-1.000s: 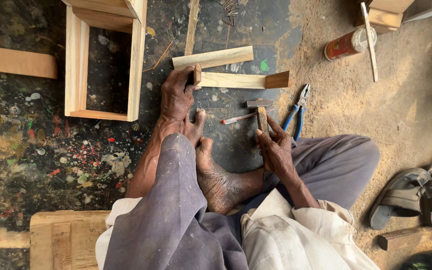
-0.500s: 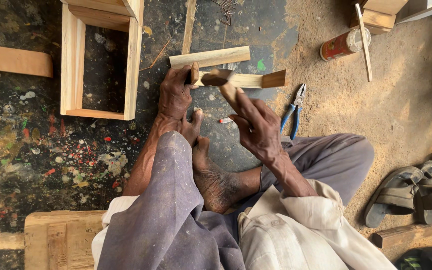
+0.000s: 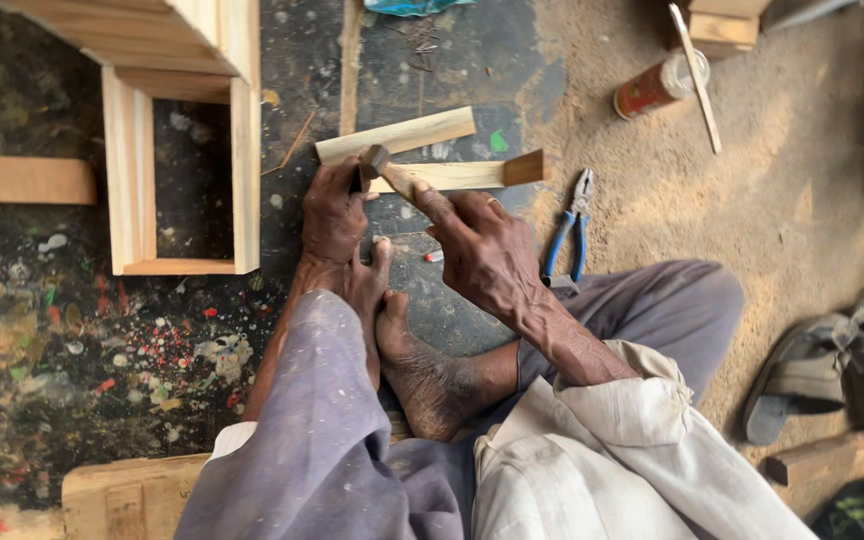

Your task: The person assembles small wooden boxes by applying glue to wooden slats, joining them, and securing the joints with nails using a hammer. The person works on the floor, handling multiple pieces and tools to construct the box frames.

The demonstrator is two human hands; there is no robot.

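While the big open wooden box frame [image 3: 187, 170] sits just left of the left hand [image 3: 334, 215], that hand presses flat, fingers spread, onto the near wood strip [image 3: 457, 175] on the floor, likely pinning it so it cannot skid. A second wood strip [image 3: 397, 135] lies just beyond the fingertips. The right hand [image 3: 482, 245] is closed round the hammer [image 3: 380, 165], its head poised over the strip's left end beside the left fingers. Blue-handled pliers [image 3: 567, 225] lie right of the right hand, within easy reach.
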